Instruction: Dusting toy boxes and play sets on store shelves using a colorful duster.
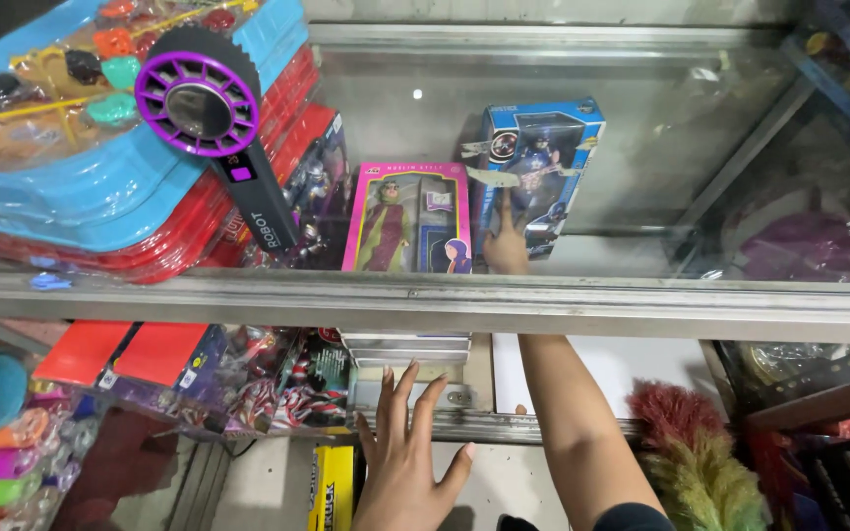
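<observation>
My right hand [507, 246] reaches up onto a glass shelf [622, 254], one finger pressed against a blue boxed action figure [543, 157] that leans tilted at the back. Just left of it stands a pink boxed doll [407, 218], upright. My left hand [407, 457] is lower, below the metal shelf rail [425, 300], fingers spread and holding nothing, close to the edge of a lower shelf [445, 423].
Flat blue and red toy packs [130, 187] are stacked at the left, with a purple and black wheel-headed toy [211, 108] on top. Carded toys [277, 379] lie on the lower shelf. A coloured feather duster [700, 462] and a yellow box [333, 487] sit below.
</observation>
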